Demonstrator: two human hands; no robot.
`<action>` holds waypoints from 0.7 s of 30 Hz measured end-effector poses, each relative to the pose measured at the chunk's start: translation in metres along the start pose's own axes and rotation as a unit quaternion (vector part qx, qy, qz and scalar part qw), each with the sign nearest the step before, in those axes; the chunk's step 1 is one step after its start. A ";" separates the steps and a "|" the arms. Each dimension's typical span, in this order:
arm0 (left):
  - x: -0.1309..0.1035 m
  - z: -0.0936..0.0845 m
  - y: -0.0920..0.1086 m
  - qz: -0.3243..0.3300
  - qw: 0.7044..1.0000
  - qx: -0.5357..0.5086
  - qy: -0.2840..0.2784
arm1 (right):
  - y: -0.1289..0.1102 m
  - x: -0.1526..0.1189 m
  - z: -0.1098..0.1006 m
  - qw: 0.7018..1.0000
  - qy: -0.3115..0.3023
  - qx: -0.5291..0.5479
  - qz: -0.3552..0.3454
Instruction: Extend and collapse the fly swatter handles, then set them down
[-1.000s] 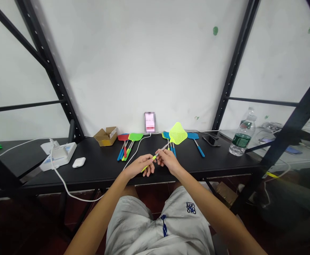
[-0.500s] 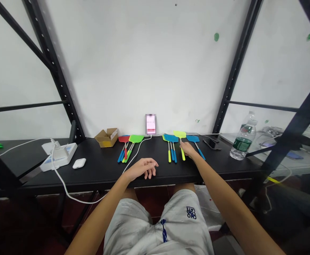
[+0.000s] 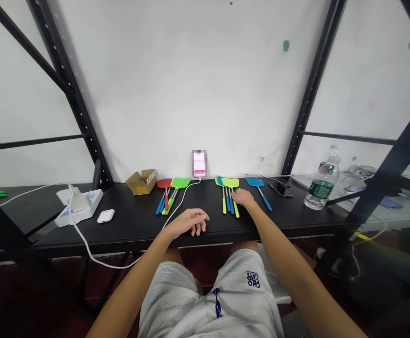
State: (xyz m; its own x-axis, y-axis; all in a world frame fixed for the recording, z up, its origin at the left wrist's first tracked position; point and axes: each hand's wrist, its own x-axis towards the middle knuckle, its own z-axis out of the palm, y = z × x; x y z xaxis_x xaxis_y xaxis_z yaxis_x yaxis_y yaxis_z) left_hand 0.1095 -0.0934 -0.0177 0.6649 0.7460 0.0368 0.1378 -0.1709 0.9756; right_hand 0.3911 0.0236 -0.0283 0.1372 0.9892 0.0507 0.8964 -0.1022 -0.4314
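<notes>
From where I stand, most of the swatters lie gathered in two bunches on the black counter (image 3: 127,227). Beside the small cardboard box (image 3: 139,185) is the first bunch, with a red swatter (image 3: 164,183) and a green swatter (image 3: 181,182) uppermost and blue, green and yellow-green handles fanned below; it looks settled, and neither hand is on it. The second bunch is on the other side of the propped phone (image 3: 199,163): a yellow-green swatter (image 3: 231,182) lies over the others, its handle slanting towards the person, next to blue handles and another yellow-green one.

The right hand (image 3: 243,197) is at the shaft of that top swatter, fingers curled close together against it; whether they pinch it or merely touch it, I can't tell. The swatter is already down flat among the rest, so laying it there seems all but done, with only the hand yet to come away. The left hand (image 3: 189,222) holds nothing, its fingers loosely bent and a little apart near the front edge.

One blue swatter (image 3: 255,182) lies by itself, between the second bunch and the dark phone (image 3: 280,188). It is the only one outside both bunches, and whether anything remains to be done with it, I can't say
</notes>
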 end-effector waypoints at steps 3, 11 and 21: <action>0.000 0.000 -0.001 0.002 1.000 0.000 0.005 | 0.001 -0.002 0.003 1.000 0.017 -0.016 -0.001; 0.000 0.002 0.002 -0.004 1.000 0.001 0.005 | 0.011 -0.005 0.003 0.997 0.072 0.016 0.002; 0.000 0.001 0.000 0.002 1.000 0.006 0.001 | 0.009 -0.002 0.004 0.996 0.085 0.015 0.012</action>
State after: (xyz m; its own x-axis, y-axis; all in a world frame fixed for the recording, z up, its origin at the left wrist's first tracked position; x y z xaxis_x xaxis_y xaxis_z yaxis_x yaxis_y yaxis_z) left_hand 0.1107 -0.0939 -0.0181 0.6639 0.7467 0.0416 0.1431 -0.1814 0.9729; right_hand 0.3971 0.0216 -0.0362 0.2298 0.9545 0.1899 0.8796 -0.1202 -0.4603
